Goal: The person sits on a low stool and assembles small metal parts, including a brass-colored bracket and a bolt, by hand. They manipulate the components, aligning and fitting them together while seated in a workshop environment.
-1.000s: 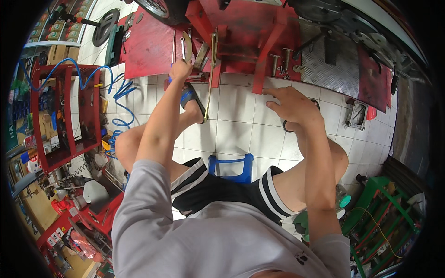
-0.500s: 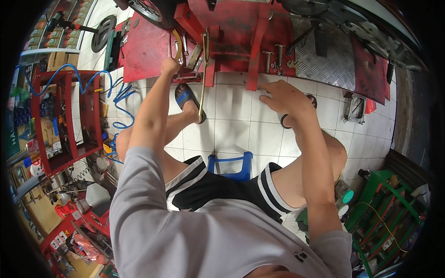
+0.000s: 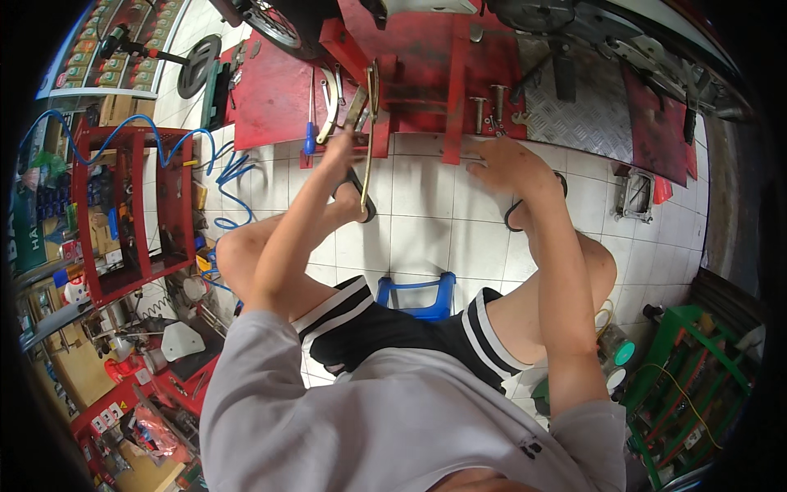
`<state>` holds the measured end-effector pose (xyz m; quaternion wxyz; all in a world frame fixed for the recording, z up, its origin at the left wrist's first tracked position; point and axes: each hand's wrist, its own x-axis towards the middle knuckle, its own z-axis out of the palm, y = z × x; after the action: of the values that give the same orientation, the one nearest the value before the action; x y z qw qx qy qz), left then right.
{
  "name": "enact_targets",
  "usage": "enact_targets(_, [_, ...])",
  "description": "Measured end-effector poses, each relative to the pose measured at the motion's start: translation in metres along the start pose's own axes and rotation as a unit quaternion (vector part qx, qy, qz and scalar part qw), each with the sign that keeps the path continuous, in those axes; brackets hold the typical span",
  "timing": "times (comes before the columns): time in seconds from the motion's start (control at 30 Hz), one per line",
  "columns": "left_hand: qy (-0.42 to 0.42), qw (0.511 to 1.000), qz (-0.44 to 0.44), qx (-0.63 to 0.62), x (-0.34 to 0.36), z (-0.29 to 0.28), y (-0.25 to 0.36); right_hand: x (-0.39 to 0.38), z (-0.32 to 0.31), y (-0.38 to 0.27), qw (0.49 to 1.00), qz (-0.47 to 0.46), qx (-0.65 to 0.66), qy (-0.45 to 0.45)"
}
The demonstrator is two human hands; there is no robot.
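Note:
My left hand is blurred by motion at the near edge of the red metal platform. Its fingers cannot be made out clearly. Just beyond it lie a pale curved lever-like piece and a screwdriver with a blue handle. A wrench rests farther back. Beside this hand, a long thin gold-coloured strip hangs over the platform edge toward the floor. My right hand hovers in front of the platform with fingers apart and nothing visible in it, near a red upright bar.
Bolts and an open-end wrench lie on the platform at right. A motorcycle wheel stands beyond. A blue stool is between my legs. A red rack with a blue coiled hose is at left, a green rack at right.
My left hand has moved right and toward me, away from the curved piece and the screwdriver, whose blue handle now shows. The right hand has hardly moved. The whole view has shifted slightly.

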<state>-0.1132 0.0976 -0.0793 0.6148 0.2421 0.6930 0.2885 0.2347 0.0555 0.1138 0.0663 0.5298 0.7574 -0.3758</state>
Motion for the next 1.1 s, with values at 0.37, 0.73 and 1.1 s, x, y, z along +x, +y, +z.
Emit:
enact_targets(0.37, [-0.116, 0.974, -0.081, -0.179, -0.087, 0.077, 0.015, 0.016, 0.005, -0.029, 1.0, -0.009, -0.026, -0.002])
enact_targets(0.73, [-0.065, 0.921, 0.2, 0.327, -0.08, 0.026, 0.088, 0.106, 0.082, -0.045, 0.954, -0.028, 0.291, 0.067])
enact_targets(1.1, [-0.024, 0.908, 0.316, 0.276, -0.053, 0.053, 0.06, 0.128, 0.105, -0.057, 0.819, -0.025, 0.567, 0.084])
